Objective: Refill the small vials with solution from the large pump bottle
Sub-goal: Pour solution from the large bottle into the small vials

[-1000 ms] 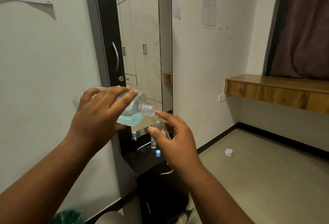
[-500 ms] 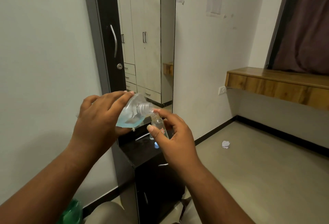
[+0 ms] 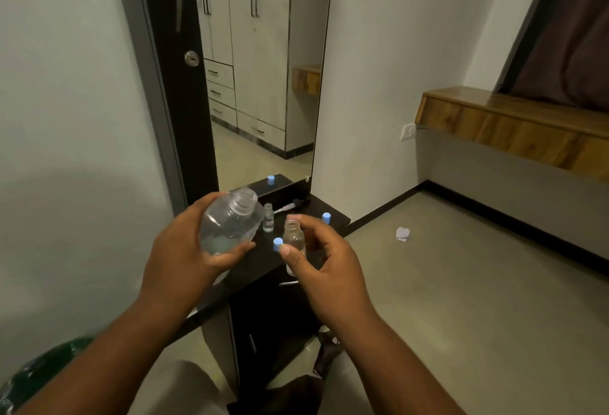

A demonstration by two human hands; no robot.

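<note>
The right hand (image 3: 324,254) pinches a small vial (image 3: 294,243) between thumb and fingers, upright, with its open mouth facing up. The left hand (image 3: 194,249) has its fingers curled around the large bottle (image 3: 230,221); the bottle is without pump, its neck points up and slightly to the right, and a little liquid lies at its bottom.

The bottle is just to the left of the held vial, not touching it. A blue cap (image 3: 277,244) sits just left of the vial on the dark counter (image 3: 333,226). A second open vial (image 3: 268,217) stands behind, and another blue cap (image 3: 326,216) behind-right.

I think capping comes next; the right hand is nearer to the cap.
</note>
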